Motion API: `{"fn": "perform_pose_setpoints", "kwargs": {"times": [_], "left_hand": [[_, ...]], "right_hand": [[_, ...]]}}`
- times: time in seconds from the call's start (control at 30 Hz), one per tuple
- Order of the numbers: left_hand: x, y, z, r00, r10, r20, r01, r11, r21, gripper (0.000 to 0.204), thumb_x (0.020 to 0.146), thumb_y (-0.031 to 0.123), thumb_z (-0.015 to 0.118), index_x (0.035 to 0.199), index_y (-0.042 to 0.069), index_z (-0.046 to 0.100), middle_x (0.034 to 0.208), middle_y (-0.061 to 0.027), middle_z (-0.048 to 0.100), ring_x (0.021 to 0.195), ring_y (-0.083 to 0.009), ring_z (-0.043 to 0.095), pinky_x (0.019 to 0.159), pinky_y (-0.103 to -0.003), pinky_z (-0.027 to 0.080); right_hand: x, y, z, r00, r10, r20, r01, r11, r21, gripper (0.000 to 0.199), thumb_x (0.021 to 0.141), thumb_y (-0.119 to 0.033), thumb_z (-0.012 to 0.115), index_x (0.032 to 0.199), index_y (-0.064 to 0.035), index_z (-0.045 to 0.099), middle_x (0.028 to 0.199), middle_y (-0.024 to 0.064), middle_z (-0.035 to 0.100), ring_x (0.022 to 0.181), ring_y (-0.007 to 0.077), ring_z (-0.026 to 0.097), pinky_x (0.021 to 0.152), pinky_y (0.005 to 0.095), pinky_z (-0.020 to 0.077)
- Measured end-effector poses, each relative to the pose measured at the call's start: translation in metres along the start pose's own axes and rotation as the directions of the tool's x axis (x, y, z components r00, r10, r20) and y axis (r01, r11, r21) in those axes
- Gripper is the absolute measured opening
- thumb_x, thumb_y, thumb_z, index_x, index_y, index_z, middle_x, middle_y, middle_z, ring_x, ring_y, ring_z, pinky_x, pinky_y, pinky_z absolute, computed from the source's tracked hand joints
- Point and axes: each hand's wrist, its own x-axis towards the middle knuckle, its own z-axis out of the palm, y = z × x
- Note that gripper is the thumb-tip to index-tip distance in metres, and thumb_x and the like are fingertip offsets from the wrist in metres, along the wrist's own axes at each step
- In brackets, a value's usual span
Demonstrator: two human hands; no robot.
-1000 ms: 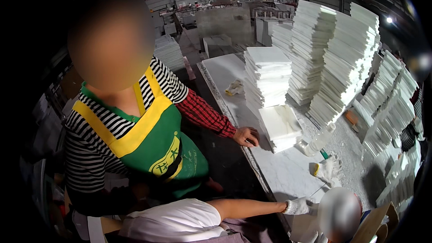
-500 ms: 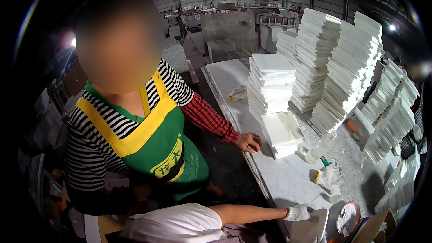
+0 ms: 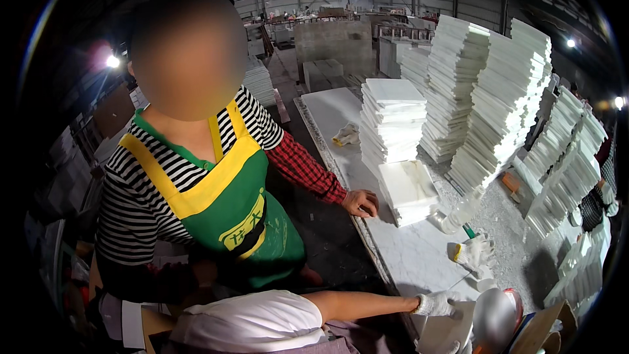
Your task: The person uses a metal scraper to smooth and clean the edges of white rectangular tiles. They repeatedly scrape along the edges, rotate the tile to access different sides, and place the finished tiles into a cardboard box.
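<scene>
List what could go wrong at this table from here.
1. The tall stacks of white slabs appear to lean. A bump might topple them onto the table.
2. The co-worker's bare hand rests at the table edge beside the low slab pile, whose top piece sits askew. If it slid, that hand could be pinched.
3. A white glove and grit lie near the gloved hand. A slab set down there may rock.
</scene>
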Motion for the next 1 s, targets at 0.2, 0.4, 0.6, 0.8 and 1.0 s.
{"fn": "perform_pose_setpoints", "kwargs": {"times": [0.2, 0.4, 0.6, 0.8, 1.0], "left_hand": [[-0.011, 0.065, 0.011, 0.996, -0.071, 0.061, 0.045, 0.932, 0.36, 0.054, 0.076, 0.029, 0.08, 0.12, 0.006, 0.059, 0.097, -0.0044, 0.067, 0.088, -0.0118, 0.06, 0.076, -0.03, 0.05], [-0.023, 0.085, 0.021, 0.995, -0.092, 0.041, 0.071, 0.929, 0.363, 0.054, 0.074, 0.034, 0.081, 0.113, 0.003, 0.061, 0.096, -0.0081, 0.069, 0.087, -0.0148, 0.062, 0.077, -0.032, 0.05], [-0.016, 0.077, 0.034, 0.993, -0.108, 0.053, 0.084, 0.94, 0.331, 0.055, 0.079, 0.013, 0.077, 0.129, 0.005, 0.053, 0.104, -0.004, 0.067, 0.093, -0.0108, 0.061, 0.08, -0.028, 0.051], [-0.016, 0.045, 0.005, 0.971, -0.209, 0.119, 0.183, 0.963, 0.197, 0.041, 0.09, -0.004, 0.053, 0.131, -0.002, 0.048, 0.114, -0.0104, 0.061, 0.103, -0.0185, 0.059, 0.089, -0.03, 0.051], [-0.018, 0.055, 0.012, 0.988, -0.155, 0.003, 0.154, 0.98, 0.13, 0.044, 0.082, 0.01, 0.074, 0.119, -0.006, 0.055, 0.106, -0.0094, 0.065, 0.091, -0.0154, 0.062, 0.081, -0.029, 0.052]], "right_hand": [[0.001, 0.012, -0.005, 0.999, 0.002, -0.048, 0.002, 0.996, 0.087, 0.026, 0.082, -0.01, 0.072, 0.104, 0.0031, 0.065, 0.101, 0.015, 0.067, 0.093, 0.0255, 0.064, 0.084, 0.0348, 0.0509], [-0.001, 0.019, -0.01, 0.998, 0.054, -0.031, -0.05, 0.993, 0.106, 0.028, 0.082, -0.011, 0.073, 0.104, 0.0034, 0.065, 0.101, 0.0153, 0.067, 0.093, 0.0252, 0.063, 0.086, 0.0338, 0.05], [0.0, 0.031, -0.014, 0.998, 0.044, -0.051, -0.028, 0.96, 0.279, 0.028, 0.085, -0.011, 0.07, 0.107, 0.0046, 0.063, 0.105, 0.0174, 0.067, 0.095, 0.0278, 0.063, 0.087, 0.0338, 0.0497], [0.0, 0.072, -0.008, 0.997, 0.052, -0.049, -0.046, 0.992, 0.115, 0.019, 0.081, -0.005, 0.07, 0.094, 0.003, 0.059, 0.086, 0.0098, 0.058, 0.079, 0.0185, 0.056, 0.075, 0.0319, 0.049], [0.004, 0.068, -0.019, 1.0, -0.014, -0.012, 0.014, 0.997, 0.074, 0.028, 0.078, -0.011, 0.073, 0.101, 0.0, 0.063, 0.089, 0.0099, 0.06, 0.082, 0.0225, 0.06, 0.077, 0.0328, 0.0476]]}}
